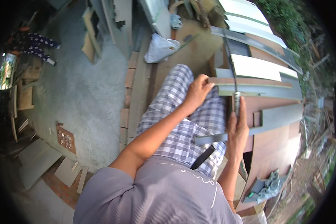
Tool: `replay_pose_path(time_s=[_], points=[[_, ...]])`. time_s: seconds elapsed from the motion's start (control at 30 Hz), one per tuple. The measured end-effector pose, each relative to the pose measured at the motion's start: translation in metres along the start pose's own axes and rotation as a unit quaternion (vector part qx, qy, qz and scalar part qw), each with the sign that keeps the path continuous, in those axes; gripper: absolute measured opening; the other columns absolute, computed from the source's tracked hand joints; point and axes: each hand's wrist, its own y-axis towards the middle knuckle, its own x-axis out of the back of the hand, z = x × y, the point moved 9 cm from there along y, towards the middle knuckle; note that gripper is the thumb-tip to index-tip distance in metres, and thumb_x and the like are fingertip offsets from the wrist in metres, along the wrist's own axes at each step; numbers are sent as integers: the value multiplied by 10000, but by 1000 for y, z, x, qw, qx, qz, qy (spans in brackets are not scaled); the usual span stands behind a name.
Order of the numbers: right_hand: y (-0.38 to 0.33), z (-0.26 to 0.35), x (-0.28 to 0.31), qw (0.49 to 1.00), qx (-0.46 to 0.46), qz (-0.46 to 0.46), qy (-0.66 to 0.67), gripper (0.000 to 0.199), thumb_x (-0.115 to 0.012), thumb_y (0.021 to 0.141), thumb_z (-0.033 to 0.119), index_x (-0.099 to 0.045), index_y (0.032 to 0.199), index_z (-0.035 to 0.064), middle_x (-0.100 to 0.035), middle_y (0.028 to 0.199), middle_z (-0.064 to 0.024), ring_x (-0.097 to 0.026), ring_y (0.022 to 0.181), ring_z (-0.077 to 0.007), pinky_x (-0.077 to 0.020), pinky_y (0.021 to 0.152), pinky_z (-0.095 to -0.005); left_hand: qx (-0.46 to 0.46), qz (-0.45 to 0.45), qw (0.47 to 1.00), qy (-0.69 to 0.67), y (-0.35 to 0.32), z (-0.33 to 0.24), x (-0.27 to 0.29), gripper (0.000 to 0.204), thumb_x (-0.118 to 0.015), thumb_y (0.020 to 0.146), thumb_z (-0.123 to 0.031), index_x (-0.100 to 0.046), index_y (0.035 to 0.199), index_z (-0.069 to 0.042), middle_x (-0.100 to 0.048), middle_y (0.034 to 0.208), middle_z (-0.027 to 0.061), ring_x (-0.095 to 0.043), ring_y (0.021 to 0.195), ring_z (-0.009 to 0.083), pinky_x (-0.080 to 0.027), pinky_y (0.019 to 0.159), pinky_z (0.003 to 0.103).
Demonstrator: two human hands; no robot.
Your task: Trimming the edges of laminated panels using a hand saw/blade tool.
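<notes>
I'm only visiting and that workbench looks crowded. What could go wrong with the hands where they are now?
1. The left hand pinches the end of a thin strip close to where the tool in the right hand works; a slip might catch its fingers.
2. The hose trails across the stacked boards and might snag and jerk the tool.
3. The strip seems held only by hand, so it could shift.

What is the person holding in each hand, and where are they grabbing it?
The right hand wraps its fingers around a metal fitting on a black hose. The left hand grips the end of a thin board.
</notes>
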Motion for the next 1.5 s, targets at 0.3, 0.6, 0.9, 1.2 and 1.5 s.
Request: replay_pose_path(time_s=[0.3, 0.6, 0.9, 1.2, 1.5], points=[[-30, -15, -20, 999, -12, 32, -10, 489, -477, 977, 72, -415, 1450, 179, -592, 1295, -175, -605, 1132, -359, -509, 863, -422, 238, 111, 945, -194, -5, 28, -23, 509, -510, 974, -501, -563, 1103, -11, -625, 906, 58, -586, 756, 100, -489, 664, 244], [-27, -21, -30, 997, -37, 60, 15, 488, -471, 984, 80, -406, 1456, 188, -592, 1298, -172, -595, 1161, -341, -510, 885, -430, 190, 133, 958, -169, -5, 20, -25, 333, -525, 995, -377, -588, 1058, -56, -630, 879, 24, -576, 759, 88, -470, 677, 231], [-25, -10, -26, 998, -28, 52, 0, 499, -472, 973, 68, -399, 1458, 164, -616, 1250, -194, -614, 1117, -368, -508, 862, -422, 149, 134, 970, -137, -8, 8, -24, 233, -537, 990, -247, -570, 1074, -33, -620, 876, 22, -552, 741, 81, -452, 658, 216], [-21, -9, -26, 999, -4, 43, -4, 477, -472, 981, 85, -417, 1445, 181, -609, 1257, -193, -603, 1124, -374, -506, 868, -433, 131, 110, 977, -126, -5, 5, -18, 344, -555, 970, -312, -582, 1023, 26, -629, 798, 60, -557, 659, 111, -466, 605, 265], [-23, -8, -21, 998, -29, 50, 15, 490, -468, 970, 41, -428, 1441, 170, -583, 1309, -176, -582, 1183, -337, -496, 918, -416, 230, 155, 937, -214, -8, 18, -26, 393, -536, 978, -445, -597, 974, -57, -637, 861, 25, -579, 748, 84, -476, 666, 232]])
